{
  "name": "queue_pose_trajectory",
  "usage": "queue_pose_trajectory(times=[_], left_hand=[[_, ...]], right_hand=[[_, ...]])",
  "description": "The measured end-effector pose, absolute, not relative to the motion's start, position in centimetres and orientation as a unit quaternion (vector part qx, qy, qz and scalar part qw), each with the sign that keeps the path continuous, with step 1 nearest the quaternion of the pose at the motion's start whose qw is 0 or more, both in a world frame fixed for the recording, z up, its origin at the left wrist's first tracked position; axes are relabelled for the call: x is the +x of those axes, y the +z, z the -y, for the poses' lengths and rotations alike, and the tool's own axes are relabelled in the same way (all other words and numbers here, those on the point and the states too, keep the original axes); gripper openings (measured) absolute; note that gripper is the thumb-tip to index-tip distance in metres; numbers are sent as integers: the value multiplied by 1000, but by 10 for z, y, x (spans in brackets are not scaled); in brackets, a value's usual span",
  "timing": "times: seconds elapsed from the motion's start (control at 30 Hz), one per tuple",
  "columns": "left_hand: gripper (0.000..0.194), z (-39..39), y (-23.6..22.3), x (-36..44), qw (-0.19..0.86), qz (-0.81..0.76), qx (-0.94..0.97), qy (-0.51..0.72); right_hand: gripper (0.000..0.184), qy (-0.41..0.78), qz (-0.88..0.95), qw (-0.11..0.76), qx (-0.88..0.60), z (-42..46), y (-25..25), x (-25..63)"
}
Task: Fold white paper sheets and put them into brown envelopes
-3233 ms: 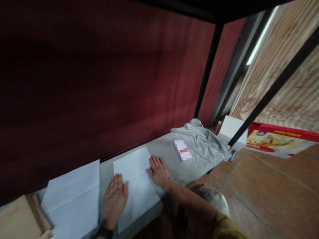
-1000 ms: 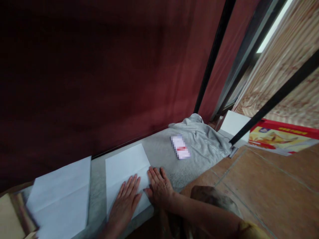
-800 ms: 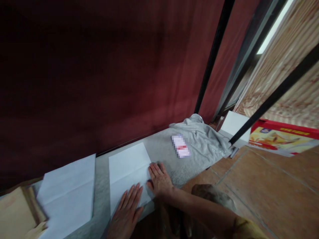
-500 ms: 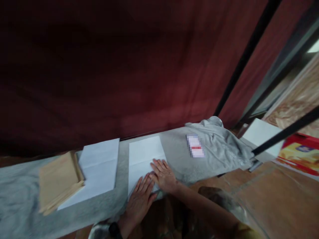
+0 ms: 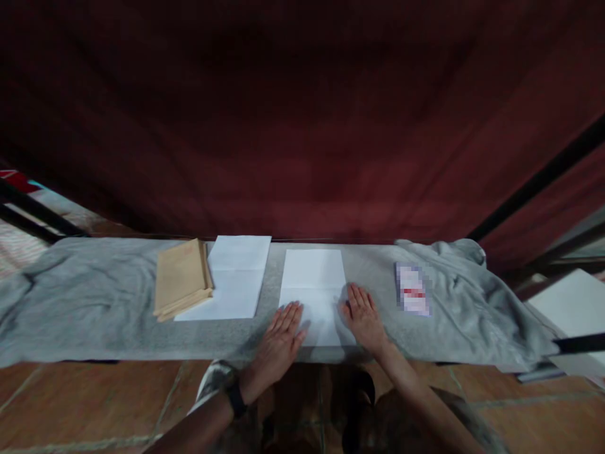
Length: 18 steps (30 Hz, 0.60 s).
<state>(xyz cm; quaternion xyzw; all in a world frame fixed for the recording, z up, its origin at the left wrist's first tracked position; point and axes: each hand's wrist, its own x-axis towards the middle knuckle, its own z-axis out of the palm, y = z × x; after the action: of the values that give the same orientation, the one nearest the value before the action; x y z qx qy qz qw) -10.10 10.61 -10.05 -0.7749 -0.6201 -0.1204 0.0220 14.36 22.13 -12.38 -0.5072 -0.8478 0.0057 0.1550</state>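
Observation:
A white sheet of paper (image 5: pixel 314 271) with a crease across its middle lies flat in front of me on the grey cloth. My left hand (image 5: pixel 278 337), with a dark band at the wrist, rests on the sheet's left edge, fingers stretched out. At its right edge lies my right hand (image 5: pixel 363 318), flat, its fingers partly on the paper and partly on the cloth. Left of the sheet is a stack of white paper (image 5: pixel 241 284), also creased. Brown envelopes (image 5: pixel 182 277) in a pile overlap that stack's left side.
The grey cloth (image 5: pixel 113 302) covers a long, narrow bench and bunches up at both ends. A small pixelated item (image 5: pixel 413 290) with a red stripe lies to the right. Behind hangs a dark red curtain (image 5: pixel 302 157). A white board (image 5: pixel 574 302) stands beyond the right end, above floor tiles (image 5: pixel 118 403).
My hands have moved apart, from close together on the lower sheet to its two side edges. The view has turned left and levelled out.

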Motion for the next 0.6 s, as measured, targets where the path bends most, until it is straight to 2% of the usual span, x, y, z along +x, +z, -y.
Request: queue_pose_trajectory(times=[0.17, 0.3, 0.47, 0.6], left_hand=[[58, -181, -98, -69, 10, 619, -771, -148], [57, -227, -106, -65, -1, 630, -769, -109], [56, -259, -112, -86, 3, 639, -766, -75], [54, -276, -112, -100, 16, 653, -751, -92]], right_hand=[[58, 65, 870, 166, -460, -239, -111, 102], [58, 88, 880, 169, -435, -256, -108, 70], [55, 78, 878, 157, -445, -280, -118, 51], [54, 36, 859, 183, -476, -295, -131, 53]])
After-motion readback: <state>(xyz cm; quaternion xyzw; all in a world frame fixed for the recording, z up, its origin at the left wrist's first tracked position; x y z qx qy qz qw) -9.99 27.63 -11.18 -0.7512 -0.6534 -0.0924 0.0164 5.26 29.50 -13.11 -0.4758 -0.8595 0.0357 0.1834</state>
